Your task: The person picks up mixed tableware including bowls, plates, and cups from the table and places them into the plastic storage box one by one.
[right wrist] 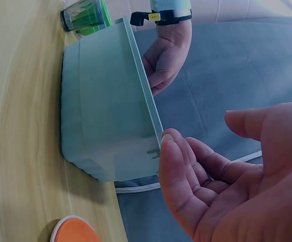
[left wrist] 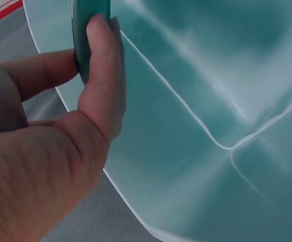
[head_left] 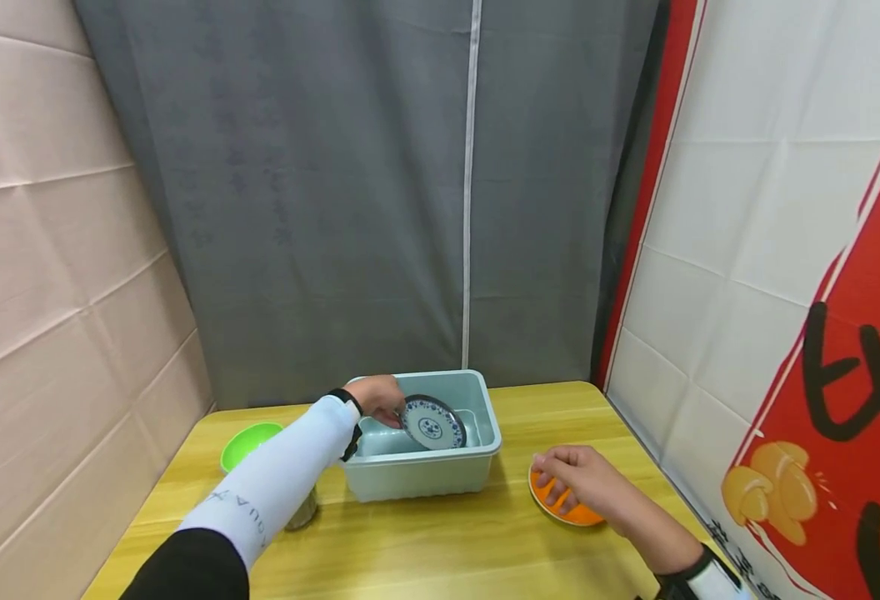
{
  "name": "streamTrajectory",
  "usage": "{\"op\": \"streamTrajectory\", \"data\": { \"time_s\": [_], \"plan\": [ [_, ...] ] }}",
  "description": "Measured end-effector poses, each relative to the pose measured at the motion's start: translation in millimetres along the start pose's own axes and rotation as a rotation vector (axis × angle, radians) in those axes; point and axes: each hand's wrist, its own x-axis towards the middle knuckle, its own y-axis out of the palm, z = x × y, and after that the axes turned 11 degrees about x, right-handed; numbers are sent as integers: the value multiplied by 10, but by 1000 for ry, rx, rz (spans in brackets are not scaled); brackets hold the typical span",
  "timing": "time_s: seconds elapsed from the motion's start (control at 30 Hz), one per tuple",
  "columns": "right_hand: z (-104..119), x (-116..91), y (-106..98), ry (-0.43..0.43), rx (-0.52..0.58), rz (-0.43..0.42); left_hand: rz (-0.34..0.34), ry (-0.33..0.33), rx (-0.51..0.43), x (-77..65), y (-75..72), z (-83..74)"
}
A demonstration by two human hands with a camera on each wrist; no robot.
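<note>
My left hand pinches the edge of a blue-and-white patterned plate, which tilts inside a pale blue-green plastic bin. In the left wrist view, the thumb and fingers grip the plate's edge just inside the bin wall. My right hand hovers over an orange plate with a pale rim, its fingers loosely bent and holding nothing. The right wrist view shows that hand with thumb and fingers apart, and the orange plate below.
A green bowl stands left of the bin, partly behind my left sleeve. A glass shows beneath that forearm. Everything stands on a yellow wooden table, with a grey curtain behind and hung sheets at both sides.
</note>
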Motion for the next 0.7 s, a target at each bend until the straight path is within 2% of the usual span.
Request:
{"op": "streamTrajectory", "data": {
  "time_s": [0.13,0.3,0.7],
  "plan": [
    [8,-27,-20,1,8,-4,79,-18,44,139,6,-27],
    [6,-49,-17,7,22,1,159,-79,46,251,-19,-58],
    [-45,-123,-76,6,28,-3,220,-139,69,408,20,-79]
  ]
}}
